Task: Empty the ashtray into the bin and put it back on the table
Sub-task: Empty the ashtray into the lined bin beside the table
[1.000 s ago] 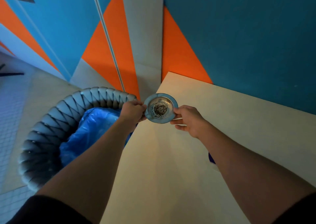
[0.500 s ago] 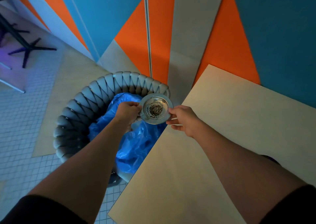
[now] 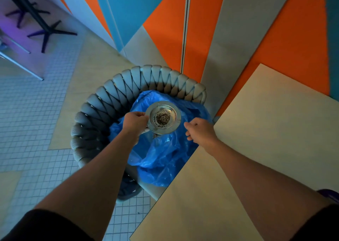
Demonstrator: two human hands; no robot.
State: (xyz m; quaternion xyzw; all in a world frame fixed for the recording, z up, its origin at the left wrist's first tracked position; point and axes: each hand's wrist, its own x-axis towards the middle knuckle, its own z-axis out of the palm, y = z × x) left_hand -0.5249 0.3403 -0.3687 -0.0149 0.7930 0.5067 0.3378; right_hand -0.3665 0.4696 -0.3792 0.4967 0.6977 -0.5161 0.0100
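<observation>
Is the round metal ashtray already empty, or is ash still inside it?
Not empty: the round metal ashtray holds a dark pile of ash in its bowl, face up over the blue bin liner.

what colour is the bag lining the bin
Bright blue plastic bag, seen best in the head view, inside the grey woven bin.

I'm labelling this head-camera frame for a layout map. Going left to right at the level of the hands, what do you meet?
Tiled floor → woven bin rim → left hand → ashtray → right hand → table. The blue liner lies under the hands and ashtray, so it is left out.
</observation>
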